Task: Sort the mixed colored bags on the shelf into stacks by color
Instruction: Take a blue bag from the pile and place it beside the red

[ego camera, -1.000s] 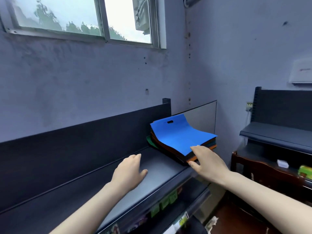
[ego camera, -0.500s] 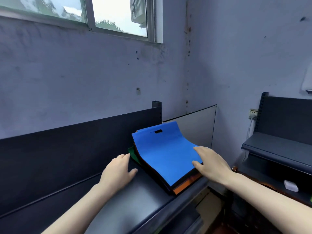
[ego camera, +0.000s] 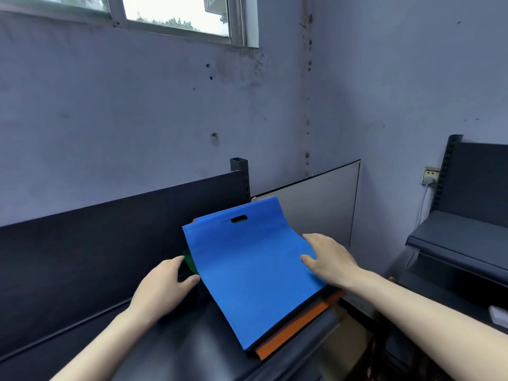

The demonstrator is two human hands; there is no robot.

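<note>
Two open grips, left grip (ego camera: 165, 287) touching stack (ego camera: 291, 332) edge, right grip (ego camera: 327, 259) flat on blue bag (ego camera: 247, 265), bare shelf (ego camera: 170, 350) leftward, both advanced.

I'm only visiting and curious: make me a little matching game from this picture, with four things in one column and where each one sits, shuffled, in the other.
Things:
1. blue bag
2. orange bag
3. green bag
4. right hand

Places:
A. peeks out to the left of the blue bag
B. rests on the blue bag's right edge
C. lies topmost of the bags
D. lowest layer showing, along the near edge

Pairs: 1-C, 2-D, 3-A, 4-B
</note>
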